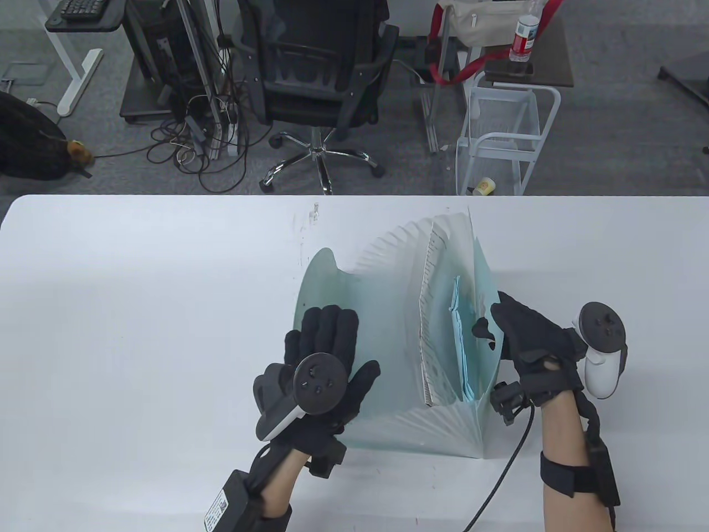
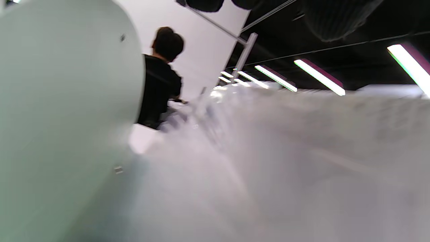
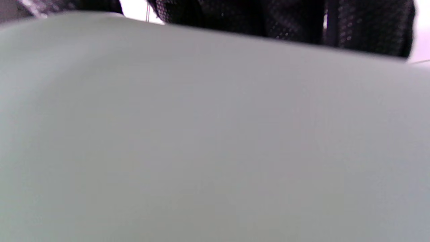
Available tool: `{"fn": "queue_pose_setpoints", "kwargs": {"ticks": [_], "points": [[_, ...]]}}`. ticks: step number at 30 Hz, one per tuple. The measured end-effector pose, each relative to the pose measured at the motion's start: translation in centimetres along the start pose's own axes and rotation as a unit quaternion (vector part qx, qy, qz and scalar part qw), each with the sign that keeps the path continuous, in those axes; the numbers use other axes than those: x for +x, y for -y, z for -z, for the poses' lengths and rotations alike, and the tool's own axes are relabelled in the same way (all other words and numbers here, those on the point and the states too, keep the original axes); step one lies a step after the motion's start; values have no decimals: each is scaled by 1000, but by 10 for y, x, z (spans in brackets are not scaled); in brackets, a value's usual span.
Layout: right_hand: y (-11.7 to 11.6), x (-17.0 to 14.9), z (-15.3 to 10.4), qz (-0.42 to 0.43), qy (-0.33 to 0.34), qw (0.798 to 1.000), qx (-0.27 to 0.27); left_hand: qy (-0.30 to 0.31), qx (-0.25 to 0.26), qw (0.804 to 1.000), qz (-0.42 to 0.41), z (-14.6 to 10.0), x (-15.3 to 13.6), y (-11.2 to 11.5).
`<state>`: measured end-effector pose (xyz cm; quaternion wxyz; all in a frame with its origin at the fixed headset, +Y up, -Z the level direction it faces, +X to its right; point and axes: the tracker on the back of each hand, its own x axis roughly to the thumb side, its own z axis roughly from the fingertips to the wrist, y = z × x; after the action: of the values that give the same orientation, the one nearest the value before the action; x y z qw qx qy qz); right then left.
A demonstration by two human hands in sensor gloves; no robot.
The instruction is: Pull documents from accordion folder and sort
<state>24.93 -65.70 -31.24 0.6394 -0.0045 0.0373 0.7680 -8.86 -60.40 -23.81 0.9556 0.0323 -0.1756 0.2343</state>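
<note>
A pale green accordion folder point(image 1: 388, 332) stands fanned open on the white table point(image 1: 138, 332), its pockets facing up. A white printed sheet point(image 1: 427, 321) and light blue sheets point(image 1: 461, 338) stand in its right-hand pockets. My left hand point(image 1: 327, 332) lies flat and open on the folder's left flap, which also shows in the left wrist view point(image 2: 60, 117). My right hand point(image 1: 501, 327) grips the folder's right wall, with fingertips showing dark through the plastic. That wall fills the right wrist view point(image 3: 215, 134), with gloved fingers point(image 3: 268, 20) over its top edge.
Beyond the table's far edge stand a black office chair point(image 1: 316, 72), a white wire cart point(image 1: 504, 138) and a side table with a bottle point(image 1: 523, 36). A person in black point(image 2: 161, 77) shows in the left wrist view.
</note>
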Motion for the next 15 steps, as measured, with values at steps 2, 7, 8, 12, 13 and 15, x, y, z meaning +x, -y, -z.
{"fn": "queue_pose_setpoints", "kwargs": {"ticks": [2, 7, 8, 12, 13, 15], "points": [[-2, 0, 0, 0, -2, 1000, 1, 40, -4, 999, -20, 1, 19, -9], [-8, 2, 0, -11, 0, 1000, 9, 89, -31, 992, -84, 6, 68, -17], [-9, 2, 0, -12, 0, 1000, 10, 98, -37, 990, -93, 10, 76, -16], [-10, 1, -1, -12, 1, 1000, 8, 89, -68, 987, -112, 39, 91, -5], [-9, 1, -1, -12, 1, 1000, 7, 82, -75, 987, -116, 46, 91, -2], [-9, 1, -2, -11, 1, 1000, 6, 53, -109, 984, -128, 62, 87, 7]]}}
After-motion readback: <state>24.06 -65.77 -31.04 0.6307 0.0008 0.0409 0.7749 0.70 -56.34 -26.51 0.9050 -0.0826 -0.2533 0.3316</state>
